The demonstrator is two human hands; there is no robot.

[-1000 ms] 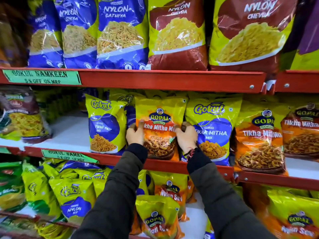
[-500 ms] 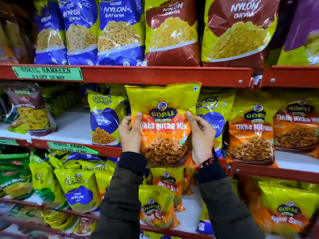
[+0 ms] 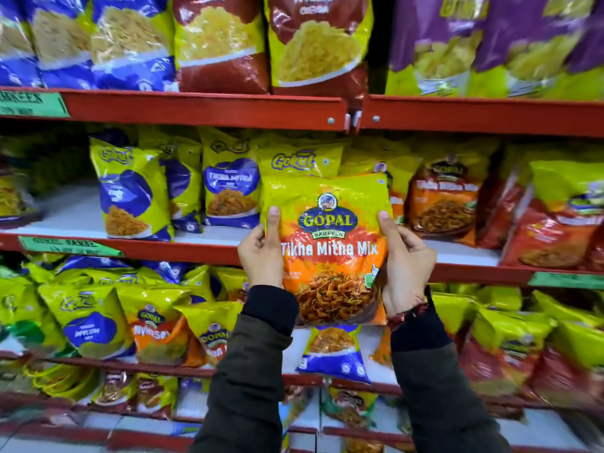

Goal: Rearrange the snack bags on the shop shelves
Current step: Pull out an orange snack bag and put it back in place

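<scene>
A yellow and orange Gopal Tikha Mitha Mix bag point(image 3: 330, 243) is held upright in front of the middle shelf point(image 3: 202, 250), clear of it. My left hand point(image 3: 261, 256) grips its left edge and my right hand point(image 3: 403, 259) grips its right edge. Behind the bag stands a yellow and blue Gokul bag point(image 3: 294, 161), mostly covered. To the right on the same shelf stand more orange Tikha Mitha bags point(image 3: 441, 204). To the left stand blue and yellow Gokul bags point(image 3: 130, 197).
The top shelf point(image 3: 202, 109) carries large blue, maroon and purple bags. The lower shelves hold several leaning yellow, blue and orange bags point(image 3: 157, 328). Green price labels point(image 3: 68, 246) sit on the red shelf edges. The white shelf board point(image 3: 72, 210) shows at the middle left.
Both hands have pulled the Tikha Mitha Mix bag off the middle shelf and carried it toward me and to the right. The view has shifted right too.
</scene>
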